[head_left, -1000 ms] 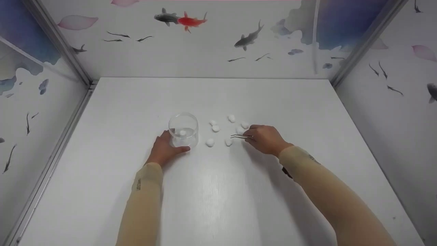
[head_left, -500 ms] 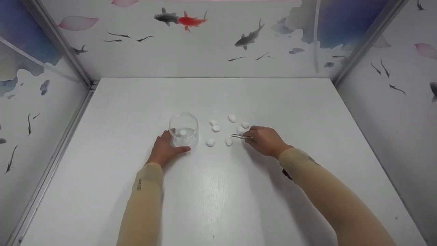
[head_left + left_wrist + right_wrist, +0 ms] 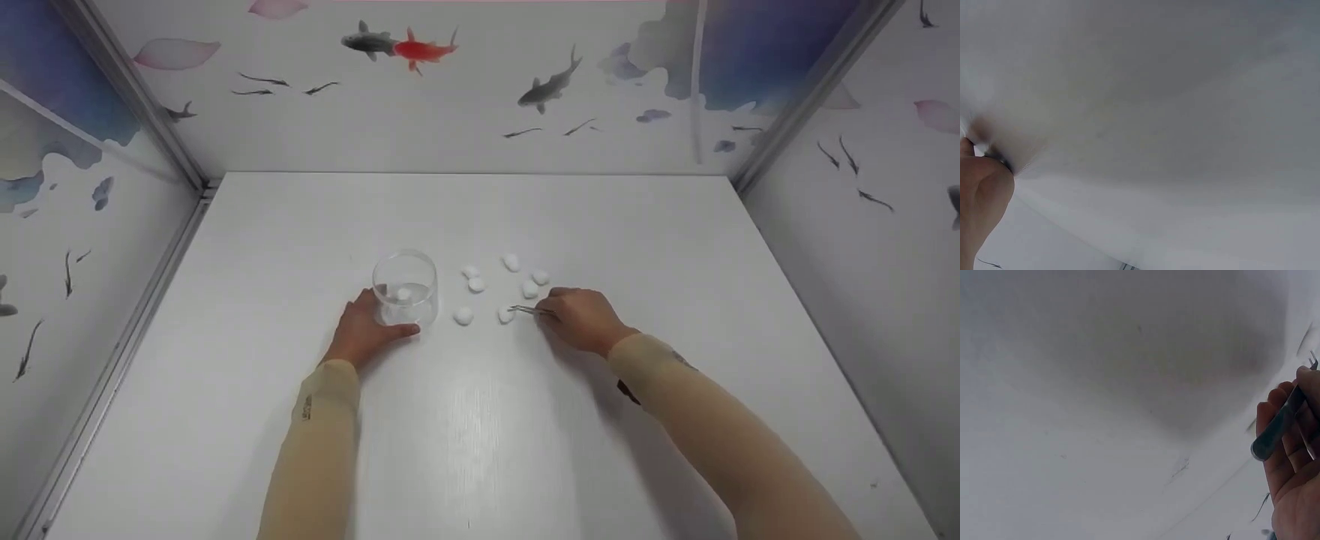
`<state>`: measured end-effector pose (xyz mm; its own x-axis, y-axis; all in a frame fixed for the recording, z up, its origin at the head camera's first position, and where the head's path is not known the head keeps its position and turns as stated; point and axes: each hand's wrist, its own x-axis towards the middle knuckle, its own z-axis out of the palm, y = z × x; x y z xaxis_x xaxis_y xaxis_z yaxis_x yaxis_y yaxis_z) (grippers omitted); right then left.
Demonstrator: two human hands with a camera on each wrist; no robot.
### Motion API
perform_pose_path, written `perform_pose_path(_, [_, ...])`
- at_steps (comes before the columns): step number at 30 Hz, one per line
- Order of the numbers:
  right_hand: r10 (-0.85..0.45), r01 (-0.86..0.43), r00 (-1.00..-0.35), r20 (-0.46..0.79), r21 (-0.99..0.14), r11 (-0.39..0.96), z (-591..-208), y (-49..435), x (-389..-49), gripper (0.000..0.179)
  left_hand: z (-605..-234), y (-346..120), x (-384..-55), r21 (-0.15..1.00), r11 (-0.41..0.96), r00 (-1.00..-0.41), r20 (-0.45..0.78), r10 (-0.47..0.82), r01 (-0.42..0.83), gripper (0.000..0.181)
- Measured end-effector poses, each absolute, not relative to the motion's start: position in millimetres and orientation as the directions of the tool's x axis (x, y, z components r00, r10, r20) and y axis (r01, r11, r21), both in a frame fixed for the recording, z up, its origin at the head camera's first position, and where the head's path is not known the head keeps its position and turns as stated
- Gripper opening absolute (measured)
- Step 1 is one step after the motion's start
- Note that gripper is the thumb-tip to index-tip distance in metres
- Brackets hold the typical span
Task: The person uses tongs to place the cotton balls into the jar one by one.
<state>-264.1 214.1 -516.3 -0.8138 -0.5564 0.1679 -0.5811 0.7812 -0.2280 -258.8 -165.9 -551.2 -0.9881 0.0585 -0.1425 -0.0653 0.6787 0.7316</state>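
Observation:
With thumb in front and fingers behind, my left hand (image 3: 361,331) holds the side of a clear round jar (image 3: 432,304). One cotton ball (image 3: 403,293) shows inside the jar. Metal tweezers (image 3: 531,310) are pinched in my right hand (image 3: 589,319), their tips pointing left. Those tips are at the upper edge of a cotton ball (image 3: 505,316) on the table; whether they touch it I cannot tell. In the right wrist view, the tweezers (image 3: 1280,424) run across the fingers, with their tips apart. Only part of my left hand (image 3: 985,197) shows in the left wrist view.
Several more cotton balls lie on the white table (image 3: 465,420), including one (image 3: 463,316) near the jar, a touching pair (image 3: 476,285), and one (image 3: 511,262) farther back. Panels printed with fish (image 3: 424,51) enclose the table at the back and sides.
My right hand and the tweezers have moved slightly down toward the nearest cotton ball, uncovering more of the one beside the hand. My left hand stays on the jar.

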Motion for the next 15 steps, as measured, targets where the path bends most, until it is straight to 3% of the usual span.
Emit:
perform_pose_path(7, [-0.560, -0.607, -0.786, 0.262, -0.156, 0.779, -515, 215, -265, 0.010, -553, -167, -259, 0.735, 0.677, -0.989, -0.127, 0.071, -0.046, 0.108])
perform_pose_path(15, [-0.549, -0.617, -0.768, 0.330, -0.153, 0.772, -505, 225, -267, 0.010, -549, -166, -259, 0.736, 0.675, -0.989, -0.133, 0.072, -0.050, 0.107])
